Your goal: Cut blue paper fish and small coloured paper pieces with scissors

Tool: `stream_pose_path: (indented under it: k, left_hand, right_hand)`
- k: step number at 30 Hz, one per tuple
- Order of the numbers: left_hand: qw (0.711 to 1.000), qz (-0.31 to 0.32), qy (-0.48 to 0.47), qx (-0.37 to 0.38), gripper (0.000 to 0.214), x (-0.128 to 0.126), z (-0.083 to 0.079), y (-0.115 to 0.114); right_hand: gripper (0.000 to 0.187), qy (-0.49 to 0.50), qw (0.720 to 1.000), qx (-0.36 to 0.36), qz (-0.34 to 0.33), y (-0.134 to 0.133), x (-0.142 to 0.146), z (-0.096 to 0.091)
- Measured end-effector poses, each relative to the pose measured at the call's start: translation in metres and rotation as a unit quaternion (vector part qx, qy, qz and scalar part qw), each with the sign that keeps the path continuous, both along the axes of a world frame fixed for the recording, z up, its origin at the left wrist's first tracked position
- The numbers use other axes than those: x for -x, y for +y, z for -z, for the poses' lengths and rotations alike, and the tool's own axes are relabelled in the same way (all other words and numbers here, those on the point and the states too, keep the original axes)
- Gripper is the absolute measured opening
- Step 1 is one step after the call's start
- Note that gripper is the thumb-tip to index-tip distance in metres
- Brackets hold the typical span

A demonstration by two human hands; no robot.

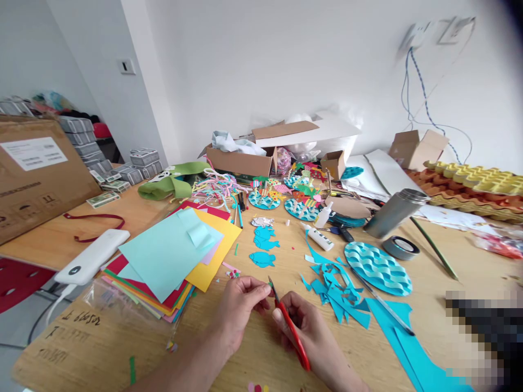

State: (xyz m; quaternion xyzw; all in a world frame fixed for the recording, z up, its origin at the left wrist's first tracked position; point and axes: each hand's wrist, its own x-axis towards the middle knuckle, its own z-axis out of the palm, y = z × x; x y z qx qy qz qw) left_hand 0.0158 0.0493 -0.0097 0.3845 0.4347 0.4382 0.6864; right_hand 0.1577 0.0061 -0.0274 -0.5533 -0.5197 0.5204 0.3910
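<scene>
Head view: a wooden table (216, 359) is looked down on, with 2 bare hands held over its near middle.
Scissors: the red-handled scissors (291, 325) are held in the right hand, with the blades pointed far and left, the tips just beside the left fingertips.
Right hand: the handles are gripped by the curled fingers of the right hand (306, 321).
Left hand: the thumb and forefinger of the left hand (241, 305) are drawn close beside the blades; whether anything small is pinched between them cannot be told.
Blue fish: 3 blue fish cutouts (262, 259) are laid in a column beyond the hands, with a pale fish outline (262, 221) at the far end.
Confetti: small coloured dots (232, 274) are scattered just beyond the left hand.
Blue scraps: a heap of blue scraps (337, 294) is spread to the right of the right hand; farther right, a woven-pattern oval (378, 268) is partly overlapped by a pen (386, 307).
Paper: a stack of coloured sheets (163, 256) is piled left of the hands, near a white power bank (93, 256).
Bottles: 2 white bottles (321, 238) are placed beyond the scraps, left of a steel flask (392, 215).
</scene>
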Motion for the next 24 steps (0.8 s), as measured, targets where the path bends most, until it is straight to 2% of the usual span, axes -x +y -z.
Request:
stream_pose_path:
  k: [17,24]
  left_hand:
    - [0.999,-0.003,-0.030,0.014,0.022,0.0001,0.0019,0.0008]
    - [1.000,-0.003,-0.020,0.010,0.021,0.0000,0.0009,0.0018]
  right_hand:
    - [0.053,0.005,1.000,0.027,-0.002,0.0020,0.0024,-0.0099]
    - [0.052,0.009,1.000,0.019,-0.005,0.0011,0.0014,-0.0070]
